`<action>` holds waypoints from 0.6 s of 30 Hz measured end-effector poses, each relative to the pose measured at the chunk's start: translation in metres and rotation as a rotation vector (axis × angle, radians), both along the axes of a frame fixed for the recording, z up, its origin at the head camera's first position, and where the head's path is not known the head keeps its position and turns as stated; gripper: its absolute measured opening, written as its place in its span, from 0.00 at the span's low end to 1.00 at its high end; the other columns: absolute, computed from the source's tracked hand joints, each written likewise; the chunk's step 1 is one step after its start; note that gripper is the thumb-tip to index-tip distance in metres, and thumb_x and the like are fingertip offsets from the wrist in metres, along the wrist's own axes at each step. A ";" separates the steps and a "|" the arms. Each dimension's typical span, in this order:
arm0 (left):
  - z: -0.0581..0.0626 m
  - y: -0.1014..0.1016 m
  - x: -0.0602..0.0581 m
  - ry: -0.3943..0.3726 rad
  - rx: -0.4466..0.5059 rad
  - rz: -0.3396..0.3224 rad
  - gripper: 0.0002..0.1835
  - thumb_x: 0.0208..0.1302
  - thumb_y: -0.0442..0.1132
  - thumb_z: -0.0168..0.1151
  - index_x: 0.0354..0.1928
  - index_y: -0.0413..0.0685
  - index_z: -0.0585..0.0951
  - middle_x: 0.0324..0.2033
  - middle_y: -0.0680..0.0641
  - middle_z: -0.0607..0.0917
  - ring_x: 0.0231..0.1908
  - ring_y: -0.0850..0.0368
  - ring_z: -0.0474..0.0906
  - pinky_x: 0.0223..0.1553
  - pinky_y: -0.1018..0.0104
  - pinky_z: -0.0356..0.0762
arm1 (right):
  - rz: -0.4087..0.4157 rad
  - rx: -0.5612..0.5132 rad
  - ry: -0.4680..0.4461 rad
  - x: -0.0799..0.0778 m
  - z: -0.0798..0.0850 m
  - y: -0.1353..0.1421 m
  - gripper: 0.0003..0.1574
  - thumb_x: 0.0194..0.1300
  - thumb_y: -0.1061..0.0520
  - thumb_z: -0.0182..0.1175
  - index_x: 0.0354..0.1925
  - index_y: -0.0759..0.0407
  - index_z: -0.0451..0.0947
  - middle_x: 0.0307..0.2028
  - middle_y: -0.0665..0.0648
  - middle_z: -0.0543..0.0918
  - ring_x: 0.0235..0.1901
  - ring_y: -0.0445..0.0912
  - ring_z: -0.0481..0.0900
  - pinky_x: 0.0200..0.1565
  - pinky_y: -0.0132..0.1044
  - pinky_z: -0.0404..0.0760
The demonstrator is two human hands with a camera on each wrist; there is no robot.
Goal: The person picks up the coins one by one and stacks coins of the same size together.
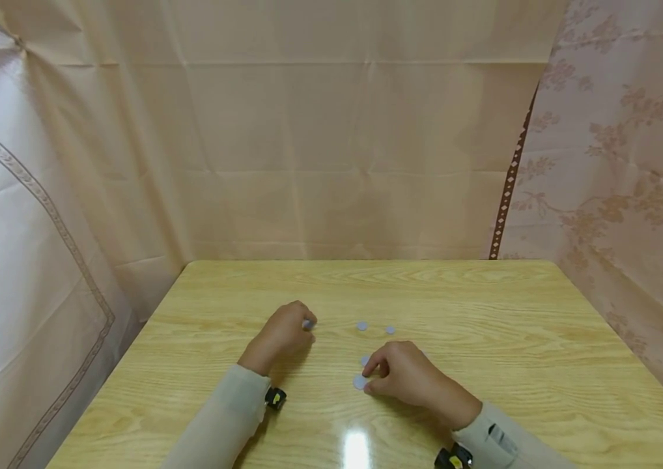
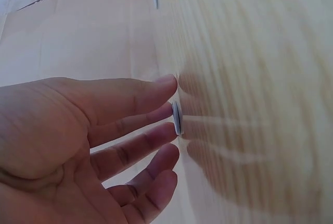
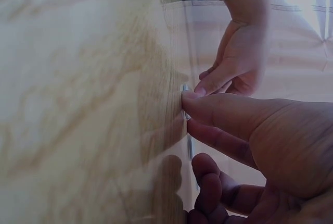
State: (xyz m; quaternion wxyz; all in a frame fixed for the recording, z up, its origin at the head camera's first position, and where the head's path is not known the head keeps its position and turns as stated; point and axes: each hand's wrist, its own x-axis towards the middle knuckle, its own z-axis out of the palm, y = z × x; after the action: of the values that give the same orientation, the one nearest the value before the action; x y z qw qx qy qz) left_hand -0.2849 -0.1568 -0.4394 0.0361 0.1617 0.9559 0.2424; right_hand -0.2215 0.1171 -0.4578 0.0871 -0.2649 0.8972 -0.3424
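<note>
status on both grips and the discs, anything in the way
Left grip about a pale disc; right grip at edge of nearest disc. Firm hold unclear on either. Another disc just beyond, partly hidden; nothing blocking in view.

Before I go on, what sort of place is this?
Probably a makeshift recording booth: sheets hang behind and beside the table, and black wrist devices suggest filming.

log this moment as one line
left hand: around leftmost pale disc | right hand: at nearest pale disc | wood-grain table: more pale discs
</note>
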 end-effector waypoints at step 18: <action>0.001 -0.001 -0.002 -0.043 0.008 0.091 0.07 0.60 0.30 0.73 0.40 0.43 0.90 0.37 0.49 0.89 0.39 0.54 0.83 0.45 0.57 0.84 | 0.000 -0.012 -0.019 0.000 0.001 0.000 0.09 0.58 0.51 0.78 0.38 0.49 0.91 0.21 0.45 0.77 0.18 0.35 0.68 0.21 0.28 0.69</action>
State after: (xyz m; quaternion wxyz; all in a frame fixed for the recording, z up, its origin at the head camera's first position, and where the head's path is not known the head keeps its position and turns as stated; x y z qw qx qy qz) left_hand -0.2868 -0.1583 -0.4389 0.0451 0.1127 0.9603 0.2513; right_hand -0.2211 0.1175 -0.4565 0.0942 -0.2622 0.8943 -0.3501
